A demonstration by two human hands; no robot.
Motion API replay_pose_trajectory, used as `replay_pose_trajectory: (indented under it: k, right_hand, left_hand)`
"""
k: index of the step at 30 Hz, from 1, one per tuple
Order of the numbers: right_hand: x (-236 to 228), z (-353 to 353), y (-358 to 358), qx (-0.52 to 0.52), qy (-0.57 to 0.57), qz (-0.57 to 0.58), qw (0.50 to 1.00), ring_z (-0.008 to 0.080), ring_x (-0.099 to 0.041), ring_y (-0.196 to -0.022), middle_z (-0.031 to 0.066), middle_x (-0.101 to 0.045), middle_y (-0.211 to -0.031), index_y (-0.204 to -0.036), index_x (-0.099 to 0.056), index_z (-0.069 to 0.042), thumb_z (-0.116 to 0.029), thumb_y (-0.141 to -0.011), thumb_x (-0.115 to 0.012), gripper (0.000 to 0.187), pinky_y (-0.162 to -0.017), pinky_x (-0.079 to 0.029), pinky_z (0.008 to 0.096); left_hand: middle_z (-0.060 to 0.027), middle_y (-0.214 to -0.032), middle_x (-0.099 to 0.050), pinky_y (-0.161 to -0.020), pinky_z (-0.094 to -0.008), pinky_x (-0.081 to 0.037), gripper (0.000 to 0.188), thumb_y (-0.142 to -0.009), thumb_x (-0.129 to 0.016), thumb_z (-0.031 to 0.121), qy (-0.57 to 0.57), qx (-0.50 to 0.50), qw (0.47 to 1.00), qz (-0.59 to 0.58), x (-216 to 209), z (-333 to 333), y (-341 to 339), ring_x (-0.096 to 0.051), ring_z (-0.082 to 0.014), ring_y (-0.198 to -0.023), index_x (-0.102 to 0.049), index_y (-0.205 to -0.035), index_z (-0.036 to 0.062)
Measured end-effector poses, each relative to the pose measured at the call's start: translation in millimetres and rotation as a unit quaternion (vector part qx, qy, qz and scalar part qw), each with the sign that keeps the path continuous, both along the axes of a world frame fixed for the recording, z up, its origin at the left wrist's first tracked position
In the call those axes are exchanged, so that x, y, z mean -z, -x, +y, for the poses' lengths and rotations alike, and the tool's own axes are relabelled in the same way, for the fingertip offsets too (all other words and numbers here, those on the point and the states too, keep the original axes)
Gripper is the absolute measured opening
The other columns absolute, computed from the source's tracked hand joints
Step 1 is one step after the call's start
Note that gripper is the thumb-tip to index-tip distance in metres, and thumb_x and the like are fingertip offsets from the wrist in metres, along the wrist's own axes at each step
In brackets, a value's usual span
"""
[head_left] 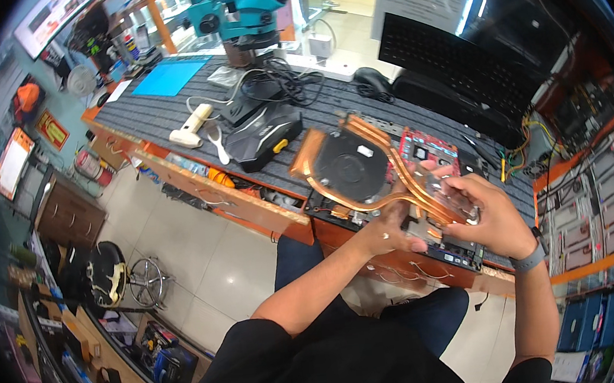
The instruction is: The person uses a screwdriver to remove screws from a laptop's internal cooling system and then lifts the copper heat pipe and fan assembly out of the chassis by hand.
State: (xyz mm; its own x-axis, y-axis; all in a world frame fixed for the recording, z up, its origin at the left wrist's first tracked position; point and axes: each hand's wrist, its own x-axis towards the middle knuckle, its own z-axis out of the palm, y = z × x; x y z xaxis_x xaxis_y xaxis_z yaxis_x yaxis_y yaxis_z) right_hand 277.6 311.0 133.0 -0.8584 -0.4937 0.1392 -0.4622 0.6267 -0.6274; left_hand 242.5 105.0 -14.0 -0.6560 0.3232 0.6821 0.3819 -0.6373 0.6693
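Note:
A laptop heatsink with bent copper heat pipes and a round black fan is held tilted over the front of the workbench. My left hand grips its near edge, thumb and fingers closed around the metal block at the pipes' end. On the other side, my right hand is closed on the same end, its fingers curled over a shiny part that I cannot make out. Behind and below lies an opened laptop base with a red circuit board, partly hidden by the heatsink and my hands.
Left of the heatsink stand a black case with a yellow latch and a cream handheld tool. A teal microscope rises behind tangled black cables. A keyboard panel leans at the back right. Below the bench, an open drawer juts out.

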Motion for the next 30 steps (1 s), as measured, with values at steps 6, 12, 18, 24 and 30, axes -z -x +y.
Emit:
replay_pose_trajectory:
  k: [6,12,18,24,30]
  right_hand:
    - [-14,23,10,0.056,0.042,-0.027,0.997,0.019,-0.066,-0.111,0.0097,-0.066,-0.117,-0.137,-0.062,0.001,-0.007,-0.076,-0.09,0.067,-0.099,-0.051,0.0316]
    - [-27,67,6,0.13,0.09,-0.075,0.985,0.0177,-0.062,-0.118,0.0082,-0.063,-0.127,-0.139,-0.059,0.003,0.004,-0.075,-0.085,0.069,-0.107,-0.049,0.0307]
    - [-21,90,5,0.163,0.05,-0.037,0.985,0.0193,-0.064,-0.115,0.0096,-0.065,-0.124,-0.137,-0.06,0.003,-0.003,-0.074,-0.088,0.069,-0.104,-0.05,0.0316]
    - [-30,86,1,0.177,-0.126,0.097,0.971,0.0301,-0.068,-0.105,0.0151,-0.067,-0.113,-0.132,-0.063,0.001,-0.013,-0.073,-0.09,0.066,-0.093,-0.053,0.0369]
    - [-25,71,-7,0.142,-0.143,0.144,0.969,0.0364,-0.066,-0.108,0.0176,-0.066,-0.119,-0.132,-0.062,0.0,-0.011,-0.072,-0.088,0.066,-0.096,-0.053,0.0401]
  left_hand:
    - [-0.0195,-0.173,-0.025,-0.132,-0.0453,-0.024,0.135,-0.067,-0.103,0.026,0.255,0.079,0.962,-0.062,-30,-71,15,-0.031,-0.0312,-0.158,-0.017,-0.168,0.0014]
    - [-0.021,-0.153,-0.053,-0.122,-0.044,-0.039,0.099,-0.074,-0.095,0.045,0.452,-0.476,0.754,-0.015,-35,-229,48,-0.048,-0.0347,-0.145,-0.052,-0.151,-0.0006]
    - [-0.027,-0.157,-0.041,-0.122,-0.0511,-0.038,0.108,-0.073,-0.092,0.043,0.606,-0.543,0.581,-0.034,-1,-273,74,-0.04,-0.0459,-0.145,-0.041,-0.156,-0.0024]
    - [-0.0282,-0.152,-0.043,-0.116,-0.0548,-0.041,0.103,-0.074,-0.093,0.044,0.591,-0.578,0.559,-0.064,0,-238,64,-0.042,-0.0479,-0.141,-0.045,-0.153,-0.0003]
    - [-0.0215,-0.151,-0.051,-0.119,-0.0477,-0.039,0.08,-0.084,-0.088,0.031,0.427,-0.532,0.724,0.103,-56,-172,36,-0.048,-0.0401,-0.143,-0.054,-0.149,0.0006]
